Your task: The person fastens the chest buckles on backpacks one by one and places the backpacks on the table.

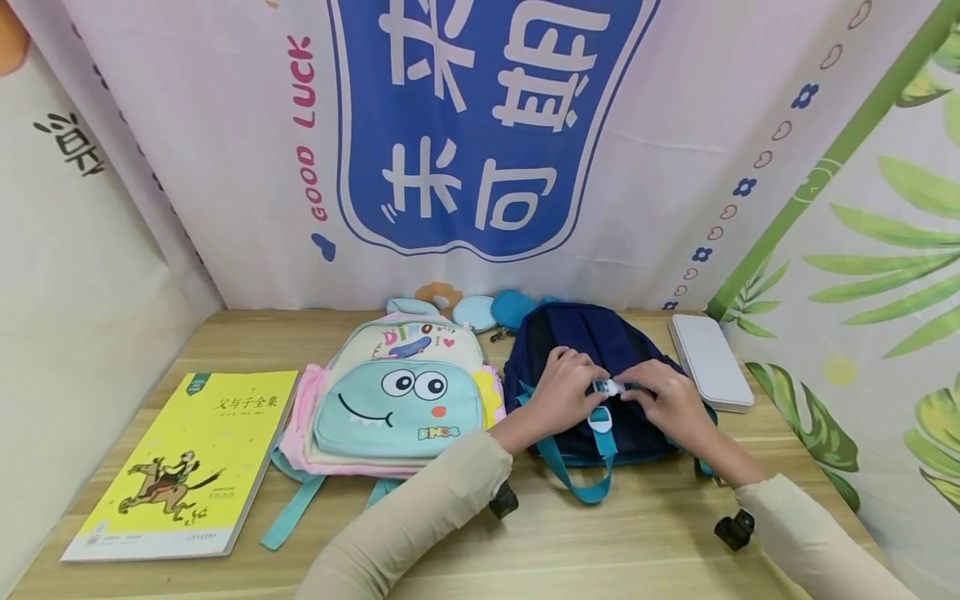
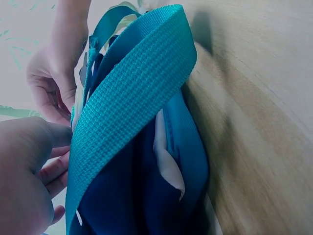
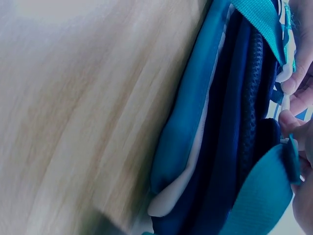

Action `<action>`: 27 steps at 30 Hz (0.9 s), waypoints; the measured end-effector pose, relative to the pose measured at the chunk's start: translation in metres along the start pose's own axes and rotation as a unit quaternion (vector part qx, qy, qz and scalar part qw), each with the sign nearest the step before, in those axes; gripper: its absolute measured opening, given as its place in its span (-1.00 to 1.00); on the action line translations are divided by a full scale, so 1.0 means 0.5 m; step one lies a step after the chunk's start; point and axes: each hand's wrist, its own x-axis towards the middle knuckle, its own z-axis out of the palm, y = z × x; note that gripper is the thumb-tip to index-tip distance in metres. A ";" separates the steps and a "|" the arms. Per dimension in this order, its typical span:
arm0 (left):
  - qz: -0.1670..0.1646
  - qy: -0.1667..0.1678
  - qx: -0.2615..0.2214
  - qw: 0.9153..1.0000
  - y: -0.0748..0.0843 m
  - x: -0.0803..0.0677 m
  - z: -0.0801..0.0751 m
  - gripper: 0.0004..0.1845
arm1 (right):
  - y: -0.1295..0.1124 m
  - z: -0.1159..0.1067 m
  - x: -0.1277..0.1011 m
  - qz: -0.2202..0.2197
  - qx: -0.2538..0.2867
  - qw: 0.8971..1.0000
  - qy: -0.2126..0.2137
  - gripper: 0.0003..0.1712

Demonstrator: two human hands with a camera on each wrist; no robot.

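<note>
A navy backpack (image 1: 558, 333) lies with its strap side up, teal webbing straps (image 1: 555, 462) looping over its near edge. On top of it, a white plastic buckle (image 1: 611, 387) sits between both hands. My left hand (image 1: 566, 387) pinches the buckle's left side, where a teal strap joins it. From the other side my right hand (image 1: 671, 400) pinches its right end. Just below is a white strap adjuster (image 1: 600, 419). In the left wrist view a teal strap (image 2: 132, 103) partly covers the left fingertips. The right wrist view shows the thumbs close together at the buckle.
A dinosaur backpack (image 1: 397, 408) in mint and pink lies left of the navy one. Further left is a yellow book (image 1: 187, 458). A white box (image 1: 711, 362) stands at the right. Round pouches (image 1: 476, 312) lie at the back by the curtain (image 1: 247, 208).
</note>
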 end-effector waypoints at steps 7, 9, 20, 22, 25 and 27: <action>0.003 0.001 0.005 1.000 0.003 0.000 0.003 -0.75 | -0.006 0.000 0.003 0.006 -0.004 1.000 -0.012 -0.58; 0.003 0.002 0.002 1.000 0.003 0.000 0.003 -0.75 | -0.007 -0.001 0.003 0.008 -0.004 1.000 -0.013 -0.58; 0.000 0.005 -0.006 1.000 0.002 0.001 0.007 -0.76 | -0.004 -0.004 0.000 0.012 -0.007 1.000 -0.023 -0.56; -0.002 0.003 -0.005 1.000 0.003 0.001 0.008 -0.76 | -0.003 -0.005 -0.001 0.013 -0.010 1.000 -0.027 -0.56; -0.009 -0.006 0.002 1.000 0.003 0.002 0.010 -0.76 | -0.002 -0.005 -0.002 0.012 -0.014 0.999 -0.034 -0.57; -0.015 -0.013 0.008 1.000 0.003 0.002 0.012 -0.76 | -0.001 -0.005 -0.003 0.011 -0.015 0.999 -0.041 -0.57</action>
